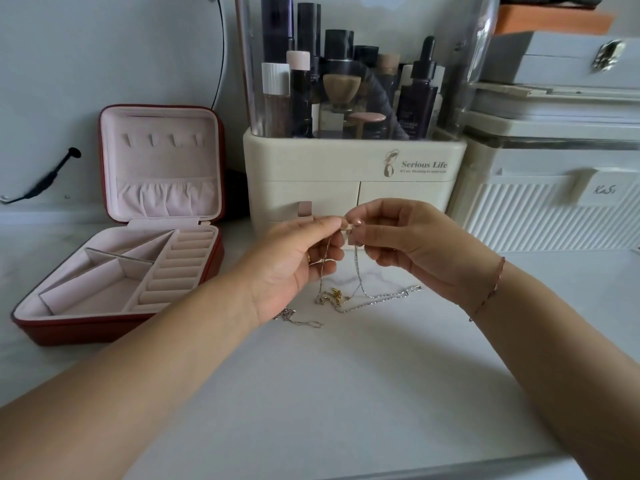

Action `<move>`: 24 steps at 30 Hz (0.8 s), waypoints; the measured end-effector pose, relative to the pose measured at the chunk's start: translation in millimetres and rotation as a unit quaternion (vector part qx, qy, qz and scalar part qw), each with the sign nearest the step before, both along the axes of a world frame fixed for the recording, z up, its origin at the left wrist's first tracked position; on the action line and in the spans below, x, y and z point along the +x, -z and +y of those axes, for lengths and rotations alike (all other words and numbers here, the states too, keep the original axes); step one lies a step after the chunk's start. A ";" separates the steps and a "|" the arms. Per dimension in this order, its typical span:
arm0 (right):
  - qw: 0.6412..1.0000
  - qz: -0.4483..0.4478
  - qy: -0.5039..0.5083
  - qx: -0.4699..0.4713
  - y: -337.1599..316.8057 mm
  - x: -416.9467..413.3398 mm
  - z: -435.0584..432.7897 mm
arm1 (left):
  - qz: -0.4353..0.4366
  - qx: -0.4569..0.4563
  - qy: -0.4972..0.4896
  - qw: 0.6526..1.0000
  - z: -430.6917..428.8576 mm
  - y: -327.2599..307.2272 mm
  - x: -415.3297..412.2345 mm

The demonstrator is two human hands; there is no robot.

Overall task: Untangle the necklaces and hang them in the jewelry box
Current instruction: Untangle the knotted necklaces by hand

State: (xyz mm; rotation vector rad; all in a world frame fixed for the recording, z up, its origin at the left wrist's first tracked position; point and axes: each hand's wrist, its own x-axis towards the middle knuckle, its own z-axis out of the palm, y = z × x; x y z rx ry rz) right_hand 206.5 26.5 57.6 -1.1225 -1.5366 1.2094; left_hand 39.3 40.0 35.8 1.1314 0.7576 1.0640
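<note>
Pinching fine necklaces point(333, 296) between left hand point(294, 265) and right hand point(415, 247), slack trailing below the grip. Likely light, limp, snag-prone; best held beside the tangle.

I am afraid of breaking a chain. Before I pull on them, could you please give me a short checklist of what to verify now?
1. The jewelry box is open, with its lid upright: ok.
2. The hooks in the lid are free of chains: ok.
3. The left-hand grip and the right-hand grip each pinch a chain: ok.
4. The necklaces are separated: not ok. Silver chains and a gold clasp lie bunched together on the table.
5. Both grips are on the same necklace: cannot tell.
</note>
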 end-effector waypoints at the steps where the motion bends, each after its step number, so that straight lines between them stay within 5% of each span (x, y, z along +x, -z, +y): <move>1: 1.000 0.015 0.011 0.001 -0.5 0.9 0.5 | -0.008 -0.007 -0.008 1.000 0.3 -0.9 -0.3; 18: 0.987 0.154 0.037 -0.009 -5.6 6.5 1.4 | -0.059 -0.038 0.031 0.997 -1.8 -7.4 -3.3; 24: 0.999 0.002 0.038 0.003 0.0 4.0 -0.1 | -0.084 -0.016 0.038 0.996 -3.1 -7.1 -2.0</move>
